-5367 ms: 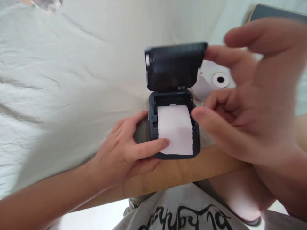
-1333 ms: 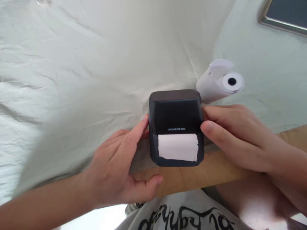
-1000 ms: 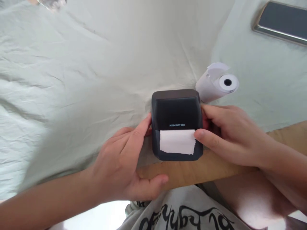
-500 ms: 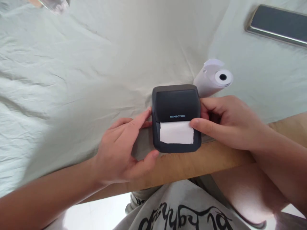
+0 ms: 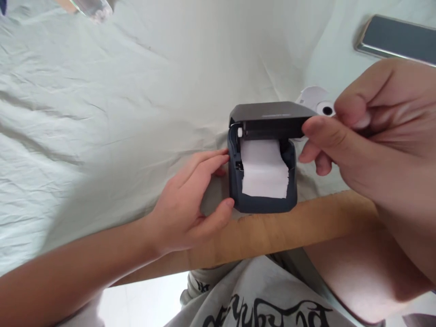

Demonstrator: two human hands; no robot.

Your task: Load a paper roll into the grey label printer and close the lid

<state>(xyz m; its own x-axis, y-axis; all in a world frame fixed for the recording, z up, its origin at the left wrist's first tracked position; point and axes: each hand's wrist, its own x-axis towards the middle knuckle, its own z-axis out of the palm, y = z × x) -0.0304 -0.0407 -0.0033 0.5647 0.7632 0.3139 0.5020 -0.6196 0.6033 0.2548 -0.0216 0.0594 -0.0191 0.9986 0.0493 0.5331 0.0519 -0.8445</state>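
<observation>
A small dark label printer (image 5: 267, 205) sits near the table's front edge with its lid (image 5: 272, 111) tilted up. White paper (image 5: 265, 177) runs out from inside it over the front, its end torn unevenly. My left hand (image 5: 194, 204) rests against the printer's left side, fingers apart, thumb at the lower left corner. The thumb and fingers of my right hand (image 5: 371, 118) pinch the raised lid at its right end. Behind the printer, partly hidden by the lid and my right hand, lies a white paper roll (image 5: 311, 95) with a dark core.
A dark phone-like slab (image 5: 402, 38) lies at the back right. At the top left is a clear object (image 5: 93, 8), cut off by the frame. A wrinkled pale cloth (image 5: 136, 91) covers the table, and its bare wooden edge (image 5: 272, 234) runs along the front.
The printer's lid has swung up, showing the inside and more of the paper. My right hand has risen from the printer's right side with the lid. My left hand stays at the left side.
</observation>
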